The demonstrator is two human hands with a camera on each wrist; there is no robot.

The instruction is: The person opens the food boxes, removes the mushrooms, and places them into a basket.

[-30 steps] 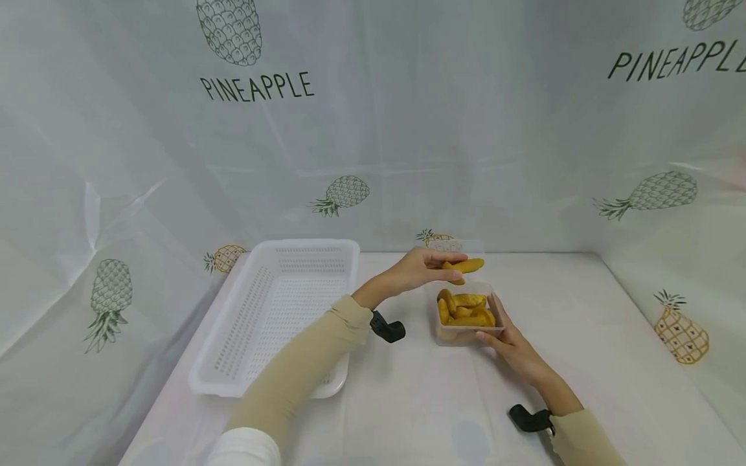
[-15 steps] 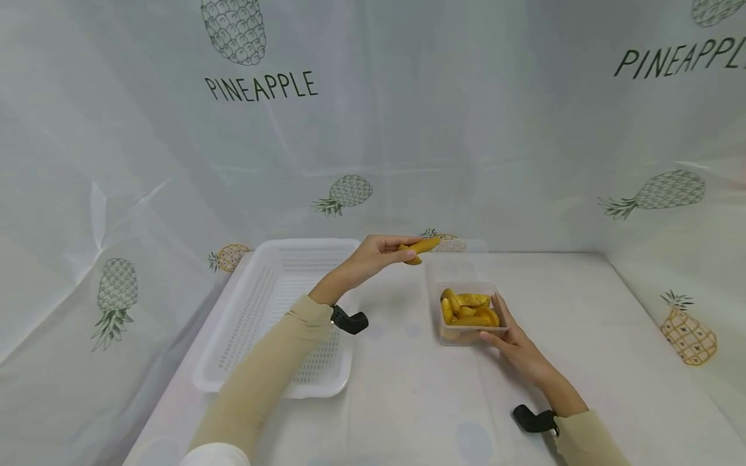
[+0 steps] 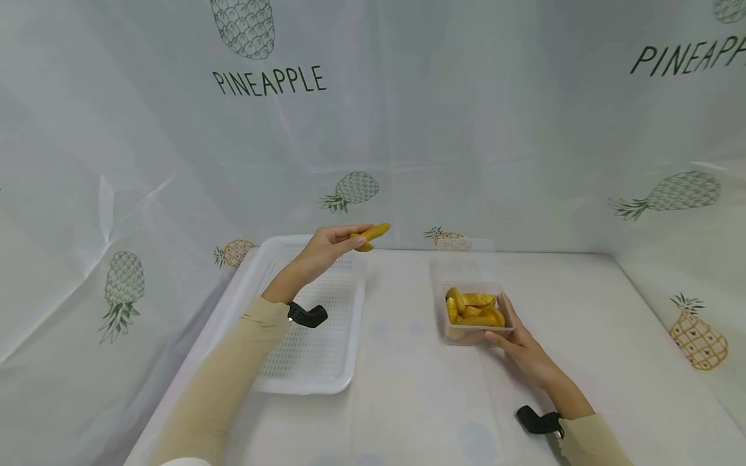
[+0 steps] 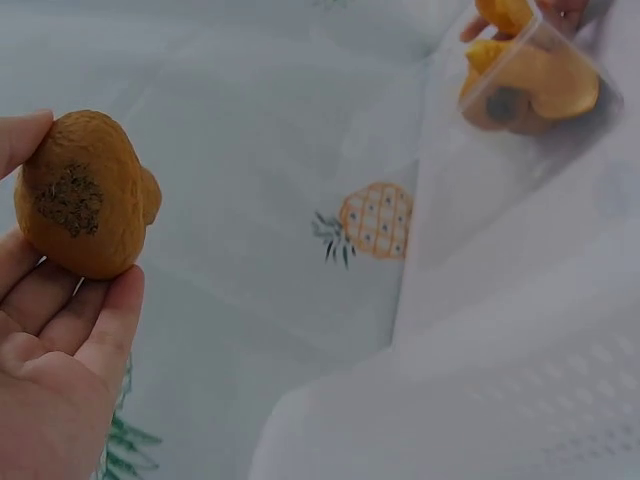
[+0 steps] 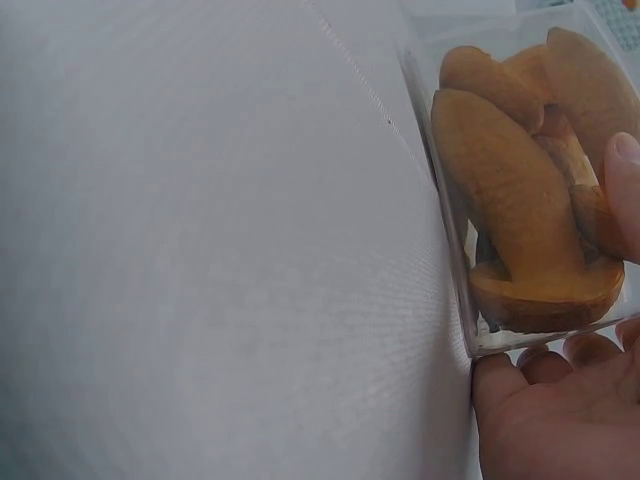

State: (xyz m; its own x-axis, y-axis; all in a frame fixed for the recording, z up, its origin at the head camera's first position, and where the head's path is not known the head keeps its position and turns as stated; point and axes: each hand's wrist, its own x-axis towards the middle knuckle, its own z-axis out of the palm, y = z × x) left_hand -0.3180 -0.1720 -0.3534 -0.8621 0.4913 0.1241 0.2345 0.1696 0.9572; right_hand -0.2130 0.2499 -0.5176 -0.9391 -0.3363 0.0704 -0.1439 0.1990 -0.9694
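Observation:
My left hand (image 3: pixel 322 254) pinches a yellow-brown mushroom (image 3: pixel 375 230) between thumb and fingers, up above the far right part of a white perforated basket (image 3: pixel 348 362). In the left wrist view the mushroom (image 4: pixel 85 190) turns its rounded end with a dark rough patch toward the camera. My right hand (image 3: pixel 520 349) grips the right side of a clear plastic box (image 3: pixel 466 335) on the table. Several more mushrooms (image 5: pixel 510 190) fill that box; one shows a thick stem and a cap in the right wrist view, with the right hand's fingers (image 5: pixel 500 380) around the box.
A clear lid (image 3: pixel 478 246) stands raised behind the box. The white-covered table (image 3: pixel 402 388) ends at a pineapple-print sheet (image 3: pixel 437 129) at the back and sides. Basket and box stand apart, with the white cloth between them.
My left hand has carried the mushroom leftward and slightly up, from above the box to above the basket. The right hand keeps holding the box in place.

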